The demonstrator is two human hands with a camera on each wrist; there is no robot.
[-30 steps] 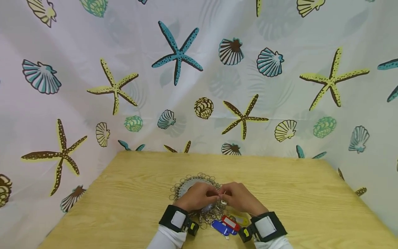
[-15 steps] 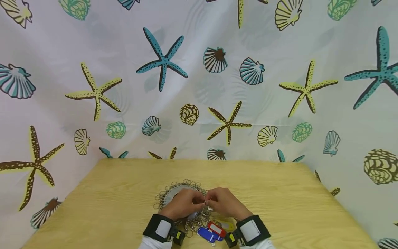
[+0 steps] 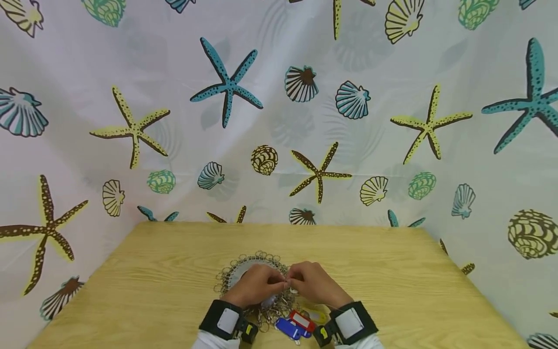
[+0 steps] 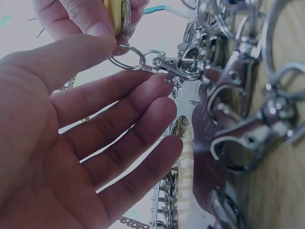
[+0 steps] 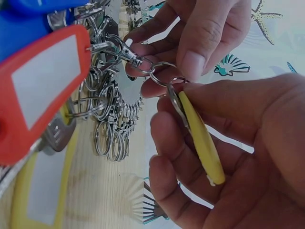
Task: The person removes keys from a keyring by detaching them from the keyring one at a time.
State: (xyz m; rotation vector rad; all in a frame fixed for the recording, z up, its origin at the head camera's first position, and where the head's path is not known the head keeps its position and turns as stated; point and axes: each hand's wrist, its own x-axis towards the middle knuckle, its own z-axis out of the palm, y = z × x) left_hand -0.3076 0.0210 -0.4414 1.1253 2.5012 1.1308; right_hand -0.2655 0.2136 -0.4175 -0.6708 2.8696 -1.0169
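In the head view both hands meet at the right side of a round grey holder [image 3: 239,272] ringed with swivel clasps. My left hand [image 3: 256,286] pinches a split ring [image 4: 125,67] between thumb and index finger; its other fingers are spread. That ring hangs from a small metal swivel clasp [image 4: 174,66]. With thumb and fingers, my right hand [image 3: 315,283] pinches a yellow key tag [image 5: 205,140] at its ring end. In the right wrist view the tag's small ring meets the split ring; fingertips partly hide whether they are linked.
Red [image 3: 302,320], blue [image 3: 287,328] and yellow [image 3: 319,316] key tags lie on the wooden table [image 3: 183,291] in front of the hands, with keys by them. Several clasps and rings crowd the holder's edge. A shell-patterned curtain [image 3: 279,111] stands behind the table.
Between the first two frames the head view shifts, so the scene slides left and slightly down. Both hands stay together at the ring, with only slight finger movement.
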